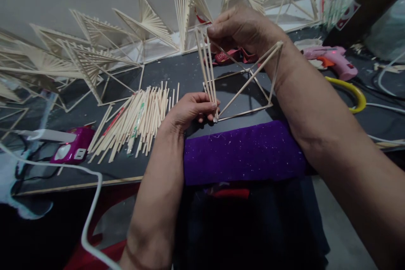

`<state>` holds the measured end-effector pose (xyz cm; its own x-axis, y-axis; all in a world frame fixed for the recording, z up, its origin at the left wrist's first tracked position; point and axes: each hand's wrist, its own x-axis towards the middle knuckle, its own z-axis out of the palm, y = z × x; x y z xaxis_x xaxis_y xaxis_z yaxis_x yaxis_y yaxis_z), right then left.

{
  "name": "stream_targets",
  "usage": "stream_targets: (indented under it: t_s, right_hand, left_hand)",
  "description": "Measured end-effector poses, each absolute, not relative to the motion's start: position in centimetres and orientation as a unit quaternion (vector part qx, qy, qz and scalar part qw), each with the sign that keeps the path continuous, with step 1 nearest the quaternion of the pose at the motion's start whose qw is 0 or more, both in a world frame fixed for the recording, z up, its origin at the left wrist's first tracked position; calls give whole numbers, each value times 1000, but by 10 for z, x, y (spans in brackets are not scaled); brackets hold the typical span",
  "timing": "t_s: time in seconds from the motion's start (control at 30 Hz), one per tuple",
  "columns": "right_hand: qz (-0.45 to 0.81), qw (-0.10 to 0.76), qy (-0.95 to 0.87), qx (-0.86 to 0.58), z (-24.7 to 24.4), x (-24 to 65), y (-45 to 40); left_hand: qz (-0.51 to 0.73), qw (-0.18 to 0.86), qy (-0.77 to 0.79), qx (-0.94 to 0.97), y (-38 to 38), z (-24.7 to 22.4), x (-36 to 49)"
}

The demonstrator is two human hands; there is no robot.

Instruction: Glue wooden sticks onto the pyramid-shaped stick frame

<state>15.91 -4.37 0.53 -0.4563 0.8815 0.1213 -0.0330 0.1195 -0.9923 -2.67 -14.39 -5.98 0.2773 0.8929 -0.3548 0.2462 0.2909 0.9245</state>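
A small open frame of thin wooden sticks stands on the dark table in front of me. At its left side several upright sticks lean close together and meet at the lower front corner. My left hand pinches the sticks' lower ends at that corner. Higher up, my right hand reaches over the frame, thumb and fingers closed at the top ends of the upright sticks. Its fingertips are partly hidden. Left of my left hand lies a pile of loose wooden sticks.
Fan-shaped stick structures line the back wall. To the right are a pink glue gun, a yellow ring and a large dark bottle. A purple cloth covers the front edge. A magenta power block with white cables sits left.
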Motion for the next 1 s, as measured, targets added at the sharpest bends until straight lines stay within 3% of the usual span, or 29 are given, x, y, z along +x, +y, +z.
stream_targets:
  t_s: [1.0]
  right_hand:
    - [567,394,-665,-284,-3,161,-32]
  left_hand:
    - [259,589,532,550,-143,-62,-27]
